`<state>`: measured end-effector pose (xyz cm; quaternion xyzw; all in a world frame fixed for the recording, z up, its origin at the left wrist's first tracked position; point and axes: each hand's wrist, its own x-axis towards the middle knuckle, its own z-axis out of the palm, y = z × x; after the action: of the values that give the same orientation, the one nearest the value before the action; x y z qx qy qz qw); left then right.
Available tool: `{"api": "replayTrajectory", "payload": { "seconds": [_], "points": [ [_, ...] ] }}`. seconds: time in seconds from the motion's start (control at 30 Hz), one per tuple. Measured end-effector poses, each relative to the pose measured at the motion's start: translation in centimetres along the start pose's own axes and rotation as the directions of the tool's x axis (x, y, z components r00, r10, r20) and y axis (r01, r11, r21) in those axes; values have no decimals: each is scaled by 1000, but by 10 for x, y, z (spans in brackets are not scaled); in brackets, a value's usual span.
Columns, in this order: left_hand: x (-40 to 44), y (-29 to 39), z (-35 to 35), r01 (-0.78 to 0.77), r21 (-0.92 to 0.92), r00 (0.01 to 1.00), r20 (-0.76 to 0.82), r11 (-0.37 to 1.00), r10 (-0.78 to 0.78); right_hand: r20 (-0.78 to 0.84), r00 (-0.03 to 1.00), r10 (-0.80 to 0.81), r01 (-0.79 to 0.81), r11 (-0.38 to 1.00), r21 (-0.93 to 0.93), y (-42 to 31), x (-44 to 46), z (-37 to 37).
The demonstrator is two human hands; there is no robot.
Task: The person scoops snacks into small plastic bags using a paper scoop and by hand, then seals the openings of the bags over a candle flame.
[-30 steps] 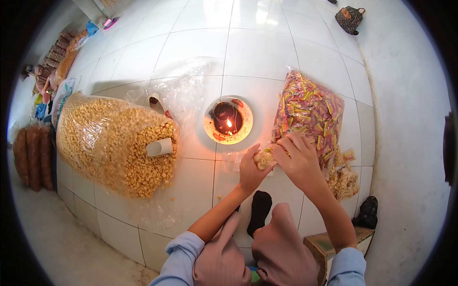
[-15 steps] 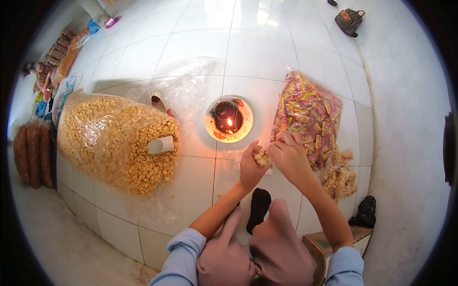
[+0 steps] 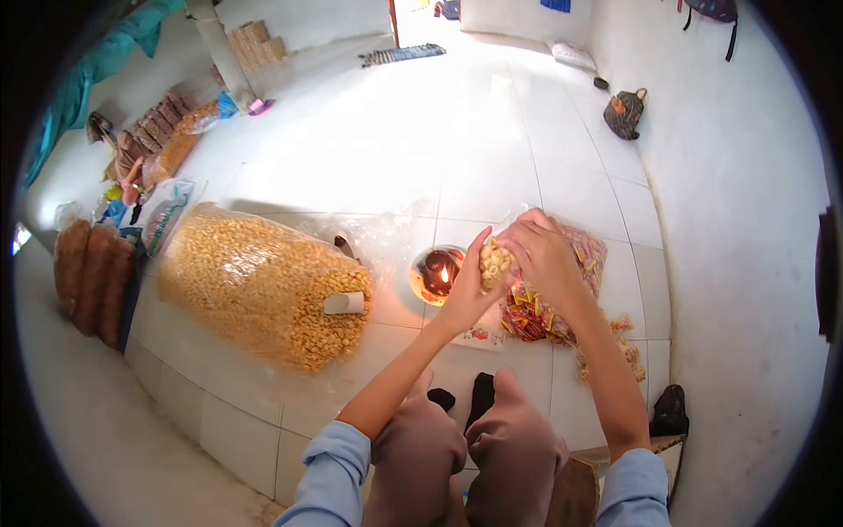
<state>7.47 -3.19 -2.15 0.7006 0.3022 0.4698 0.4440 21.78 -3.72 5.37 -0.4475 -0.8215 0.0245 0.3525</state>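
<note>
A small clear plastic bag of pale puffed snacks (image 3: pixel 496 265) is held up between both my hands. My left hand (image 3: pixel 468 297) is closed around its left side and bottom. With bent fingers, my right hand (image 3: pixel 542 257) grips the bag's top and right side. Just behind and left of them, a small flame (image 3: pixel 444 275) burns in a dark pot on a plate (image 3: pixel 419 285). Beneath my right hand lies a large clear bag of red and yellow packets (image 3: pixel 590 252), partly hidden by my hand and arm.
At left, a big clear sack of yellow snacks (image 3: pixel 237 268) lies open with a white scoop (image 3: pixel 343 304) at its mouth. Small filled bags (image 3: pixel 628 362) lie at right, near the wall. Farther left, a person (image 3: pixel 130 162) sits by stacked packs. A backpack (image 3: pixel 624 114) leans on the wall.
Both hands have risen with the small bag, and its snacks show more plainly now. The view has tilted up, bringing the doorway and far floor into sight.
</note>
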Motion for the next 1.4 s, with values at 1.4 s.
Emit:
{"api": "replayTrajectory", "payload": {
  "seconds": [1.4],
  "points": [
    [-86,0,-160,152,-202,929,-306,968,-210,248,949,197,-316,559,767,-95,44,166]
  ]
}}
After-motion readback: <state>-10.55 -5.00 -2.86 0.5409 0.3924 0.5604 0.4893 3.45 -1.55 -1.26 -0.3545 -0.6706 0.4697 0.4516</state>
